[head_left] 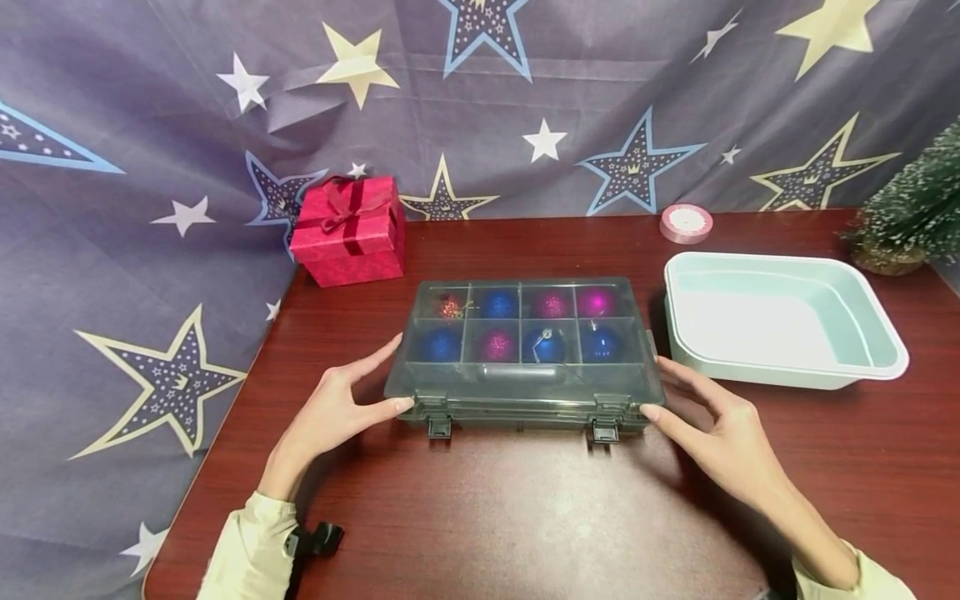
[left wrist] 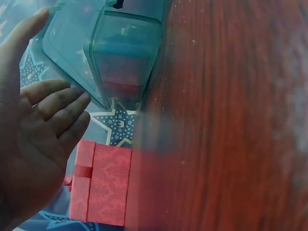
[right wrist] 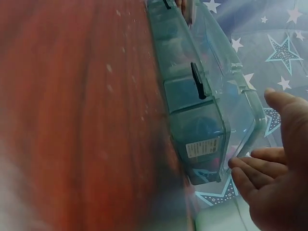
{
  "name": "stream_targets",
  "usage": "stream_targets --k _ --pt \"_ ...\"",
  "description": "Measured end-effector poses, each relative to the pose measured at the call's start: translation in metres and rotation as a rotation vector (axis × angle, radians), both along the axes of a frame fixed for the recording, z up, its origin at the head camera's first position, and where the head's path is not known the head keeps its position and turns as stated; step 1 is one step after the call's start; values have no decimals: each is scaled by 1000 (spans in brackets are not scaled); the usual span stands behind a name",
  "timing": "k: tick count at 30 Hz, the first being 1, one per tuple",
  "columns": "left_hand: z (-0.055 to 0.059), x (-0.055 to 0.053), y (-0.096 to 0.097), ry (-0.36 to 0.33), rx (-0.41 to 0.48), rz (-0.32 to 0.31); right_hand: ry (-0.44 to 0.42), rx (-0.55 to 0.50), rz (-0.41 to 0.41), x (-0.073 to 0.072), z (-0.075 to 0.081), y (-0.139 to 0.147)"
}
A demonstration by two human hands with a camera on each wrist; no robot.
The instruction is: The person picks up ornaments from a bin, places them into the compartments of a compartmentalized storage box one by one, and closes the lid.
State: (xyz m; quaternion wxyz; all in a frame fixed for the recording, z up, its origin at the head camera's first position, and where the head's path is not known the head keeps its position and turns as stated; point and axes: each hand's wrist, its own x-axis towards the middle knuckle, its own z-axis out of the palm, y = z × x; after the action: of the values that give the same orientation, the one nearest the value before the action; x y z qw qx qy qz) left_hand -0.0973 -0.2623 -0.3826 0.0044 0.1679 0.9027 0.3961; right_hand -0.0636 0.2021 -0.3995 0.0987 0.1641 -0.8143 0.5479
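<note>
A clear grey-green compartment box lies on the table, with red, blue and pink Christmas balls showing through its lid. Both front latches hang unfastened. In the right wrist view the lid stands at an angle to the base, which bears a white label. My left hand is at the box's left side, its thumb by the front corner and its fingers fairly straight. On the opposite side my right hand mirrors it, fingertips at the lid's edge and fingers extended.
A pale green plastic basin stands right of the box. Behind it are a ribbon roll and a small frosted tree. At the back left sits a red gift box. A star-patterned cloth hangs behind the table.
</note>
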Motion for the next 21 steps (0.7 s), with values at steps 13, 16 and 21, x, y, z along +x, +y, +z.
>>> stream_targets --k 13,16,21 --pt "18 -2 7 47 8 81 406 240 13 1 -6 0" --pt "21 -4 7 54 5 96 483 399 82 -5 -2 -10" --pt "23 -7 9 75 -3 95 437 651 195 -15 5 -32"
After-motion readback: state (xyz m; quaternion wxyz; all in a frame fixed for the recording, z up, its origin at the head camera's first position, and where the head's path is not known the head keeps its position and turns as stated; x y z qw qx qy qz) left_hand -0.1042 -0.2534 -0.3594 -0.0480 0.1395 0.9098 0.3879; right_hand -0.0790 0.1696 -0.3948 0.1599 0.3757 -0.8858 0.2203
